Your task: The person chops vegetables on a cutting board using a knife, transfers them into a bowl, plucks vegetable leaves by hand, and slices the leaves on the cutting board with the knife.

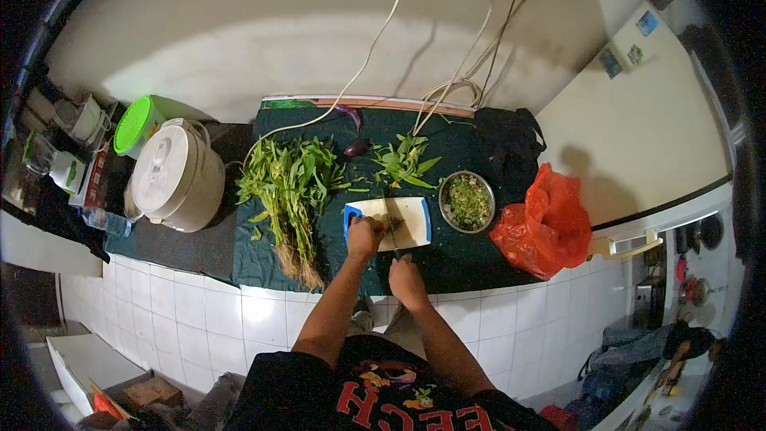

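Head view. Person's two bare hands at a cutting board [412, 225], seen from above through my remote feed. The right hand [407, 281] is closed around the handle of a knife [387, 209], whose blade points away from the body across the board. The left hand [364, 238] is curled over the board's left part, beside the blade; I cannot tell whether its fingers grip anything, since the back of the hand hides them. Small dark pieces [392, 226] lie by the blade. The board rests on a dark green cloth [499, 265], between a rooted leafy bundle [289, 179] and a metal bowl [441, 202] of chopped greens [467, 198].

For sound cutting, I would tuck the left fingertips back, guide the flat of the blade with the knuckles, and draw that hand away by small, even steps. I judge the narrow gap between hand and edge to be the chief risk; slow, controlled strokes and a steady board would suit it.
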Motion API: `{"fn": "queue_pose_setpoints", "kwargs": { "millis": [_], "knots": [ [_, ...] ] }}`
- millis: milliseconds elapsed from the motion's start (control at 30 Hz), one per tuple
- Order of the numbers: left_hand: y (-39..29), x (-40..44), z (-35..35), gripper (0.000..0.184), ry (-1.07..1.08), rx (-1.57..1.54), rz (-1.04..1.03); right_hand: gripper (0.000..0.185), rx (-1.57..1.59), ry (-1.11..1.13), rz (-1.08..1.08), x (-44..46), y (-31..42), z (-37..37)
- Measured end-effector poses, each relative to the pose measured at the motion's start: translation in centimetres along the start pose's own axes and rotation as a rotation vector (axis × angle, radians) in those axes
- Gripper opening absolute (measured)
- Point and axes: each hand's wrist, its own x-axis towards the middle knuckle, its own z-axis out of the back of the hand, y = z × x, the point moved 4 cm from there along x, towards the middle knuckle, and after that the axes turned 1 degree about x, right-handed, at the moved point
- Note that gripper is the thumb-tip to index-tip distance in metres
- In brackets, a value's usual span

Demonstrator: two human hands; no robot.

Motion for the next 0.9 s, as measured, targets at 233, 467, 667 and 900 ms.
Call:
{"fn": "queue_pose_setpoints", "kwargs": {
  "millis": [233,467,667,900],
  "knots": [
    [0.3,0.2,-0.5,0.012,0.027,0.028,0.05,0.034,-0.021,-0.025,0.017,2.7,0.8,1.2],
    [0.5,0.3,-0.9,0.015,-0.002,0.057,0.078,0.034,0.041,-0.033,-0.008,-0.5,-0.6,-0.9],
    [-0.3,-0.5,0.1,0.012,0.026,0.035,0.105,0.034,0.005,-0.052,0.07,1.5,1.6,1.8],
    [-1.8,-2.0,1.4,0.015,-0.121,0.041,-0.025,0.036,0.006,-0.045,-0.028,-1.0,0.4,-0.9]
  ]
}}
